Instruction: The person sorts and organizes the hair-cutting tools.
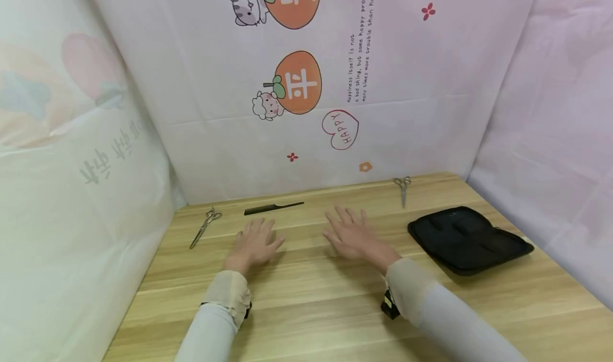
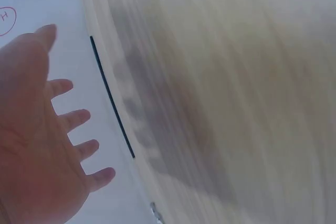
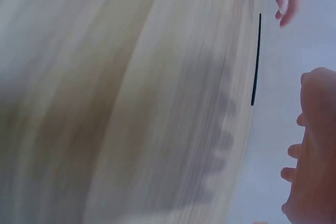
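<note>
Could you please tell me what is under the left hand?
Under the left hand, which hovers palm-down, is the wood-grain tabletop, bearing its shadow. In the head view, whatever the hand covers cannot be seen.

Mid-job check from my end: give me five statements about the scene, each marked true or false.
1. The comb lies between the left scissors and the right scissors. True.
2. The left hand and right hand hold nothing. True.
3. The left hand grips the comb. False: the comb lies on the table.
4. The black case lies right of the right hand. True.
5. Both scissors lie inside the black case. False: both lie outside it.
</note>
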A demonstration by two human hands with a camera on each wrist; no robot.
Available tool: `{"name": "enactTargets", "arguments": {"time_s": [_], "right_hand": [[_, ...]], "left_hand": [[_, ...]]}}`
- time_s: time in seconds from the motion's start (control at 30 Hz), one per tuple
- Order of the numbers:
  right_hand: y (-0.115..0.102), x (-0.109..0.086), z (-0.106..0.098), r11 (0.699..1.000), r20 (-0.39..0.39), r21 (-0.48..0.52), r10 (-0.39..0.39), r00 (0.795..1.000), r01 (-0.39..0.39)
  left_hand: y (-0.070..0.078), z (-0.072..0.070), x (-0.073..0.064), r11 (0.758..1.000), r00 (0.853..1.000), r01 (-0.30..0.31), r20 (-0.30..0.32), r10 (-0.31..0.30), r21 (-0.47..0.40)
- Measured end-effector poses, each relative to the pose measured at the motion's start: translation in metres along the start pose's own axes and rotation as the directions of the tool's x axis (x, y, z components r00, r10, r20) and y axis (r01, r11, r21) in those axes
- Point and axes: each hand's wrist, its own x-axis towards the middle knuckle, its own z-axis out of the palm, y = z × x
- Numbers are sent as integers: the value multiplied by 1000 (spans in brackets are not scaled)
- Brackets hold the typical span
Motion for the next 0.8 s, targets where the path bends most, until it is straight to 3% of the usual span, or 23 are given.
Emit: {"name": "enactTargets", "arguments": {"time_s": [0.47, 0.8], "right_hand": [[48, -33, -10, 998, -75, -59, -27, 997, 23], [59, -48, -31, 991, -85, -131, -13, 996, 1]], "left_hand": [[-28, -24, -26, 1000, 999, 9, 31, -9, -17], [-34, -35, -30, 1000, 1000, 5, 9, -5, -4]]}}
